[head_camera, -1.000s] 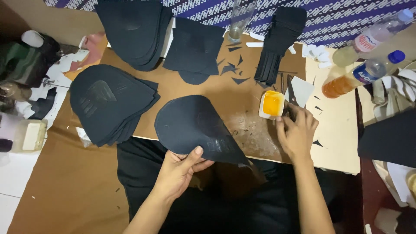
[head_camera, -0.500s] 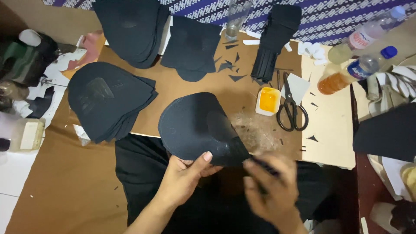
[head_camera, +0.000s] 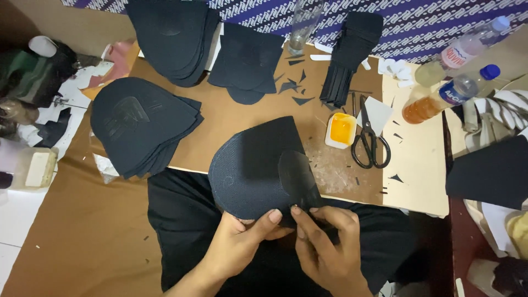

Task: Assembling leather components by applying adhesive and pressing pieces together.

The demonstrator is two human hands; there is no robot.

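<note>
Brown cardboard is covering the desk point(head_camera: 231, 118), with a patterned purple-and-white cloth point(head_camera: 418, 22) lying along its far edge. At the near edge, the left hand point(head_camera: 242, 242) is pinching the rim of a rounded black fabric panel point(head_camera: 247, 176), fingers closed on it. The right hand point(head_camera: 324, 242) is pressing a smaller dark oval piece point(head_camera: 297, 176) onto that panel, fingers narrow around its lower end. Stacks of black panels point(head_camera: 140, 124) are sitting to the left. A small yellow-filled tub point(head_camera: 341, 130), black scissors point(head_camera: 369, 144) and two blue-capped bottles with white labels point(head_camera: 451, 93) are lying to the right.

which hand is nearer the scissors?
Right. The right hand lies below and slightly left of the scissors; the left hand sits farther left, at the fabric panel's lower edge.
</note>
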